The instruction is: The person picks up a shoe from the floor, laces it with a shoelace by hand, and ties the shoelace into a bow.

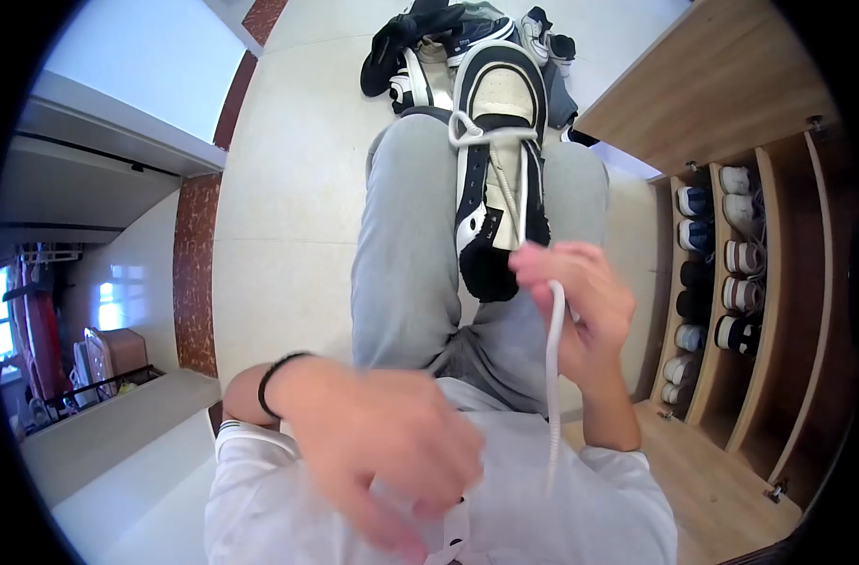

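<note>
Between my knees rests a cream and black sneaker (503,94), toe pointing away from me, its black fuzzy lining showing at the heel end. A white shoelace (553,353) crosses near the toe, with a small loop at the left side. From there it runs back along the tongue to my right hand (585,311), whose fingertips pinch it above the heel. Its loose end hangs down in front of my shirt. My left hand (382,443), with a black band on the wrist, is blurred in front of my chest; its thumb is apart from the bent fingers and nothing shows in it.
Several other shoes (467,38) are piled on the tiled floor (288,188) beyond my knees. At the right stands an open wooden shoe cabinet (768,235) with pairs on its shelves. A white cabinet (119,433) and a reddish-brown floor strip (197,273) are at the left.
</note>
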Demonstrator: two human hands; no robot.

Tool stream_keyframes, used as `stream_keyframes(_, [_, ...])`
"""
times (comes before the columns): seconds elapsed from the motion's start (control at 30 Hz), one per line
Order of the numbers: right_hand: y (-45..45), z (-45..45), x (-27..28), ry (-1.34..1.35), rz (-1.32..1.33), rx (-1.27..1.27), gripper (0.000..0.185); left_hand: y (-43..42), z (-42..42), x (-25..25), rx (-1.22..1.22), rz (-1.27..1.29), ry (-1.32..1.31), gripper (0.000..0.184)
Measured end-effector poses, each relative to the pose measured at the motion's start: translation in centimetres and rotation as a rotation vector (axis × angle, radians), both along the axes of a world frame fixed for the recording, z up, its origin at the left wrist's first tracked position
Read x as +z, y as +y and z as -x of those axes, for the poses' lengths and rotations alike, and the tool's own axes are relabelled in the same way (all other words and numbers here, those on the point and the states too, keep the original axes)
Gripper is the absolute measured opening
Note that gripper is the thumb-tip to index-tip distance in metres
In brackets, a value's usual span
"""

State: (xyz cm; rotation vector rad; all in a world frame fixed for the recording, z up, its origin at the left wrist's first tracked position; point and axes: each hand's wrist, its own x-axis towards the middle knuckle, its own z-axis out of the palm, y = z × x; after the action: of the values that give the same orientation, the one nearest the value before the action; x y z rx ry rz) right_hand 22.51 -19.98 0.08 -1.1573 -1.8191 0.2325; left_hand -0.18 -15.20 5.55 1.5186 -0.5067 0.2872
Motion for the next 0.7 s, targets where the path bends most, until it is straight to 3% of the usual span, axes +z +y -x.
stream_keyframes(0.07, [-1.4, 0.1, 0.3, 0.112, 0.044, 0.122, 0.014, 1.8, 0.1, -1.1, 0.127, -0.033, 0.079, 0.028])
stream_keyframes(0.13, [-3.0, 0.6, 0.6, 0.221, 0.117, 0.226, 0.013, 2.4, 0.6, -1.6, 0.495, -0.068, 0.400, 0.031])
stream_keyframes(0.2, [-4.5, 0.8, 0.4, 0.427, 0.263, 0.429, 0.014, 3.1, -0.2, -2.4, 0.710, -0.065, 0.624, 0.035])
stream_keyframes(0.33, [-6.6, 1.4, 0.4, 0.572, 0.474, 0.667, 0.015, 2.6, -2.2, -4.0, 0.877, -0.030, 0.867, 0.041])
stream_keyframes(0.57, [-7.9, 0.1, 0.1, 0.530, 0.578, 0.755, 0.019, 1.3, -3.8, -6.4, 0.908, 0.078, 0.778, 0.034])
stream_keyframes(0.7, [-7.5, -0.3, 0.0, 0.509, 0.589, 0.788, 0.029, 0.8, -3.6, -6.3, 0.981, -0.079, 0.546, 0.030])
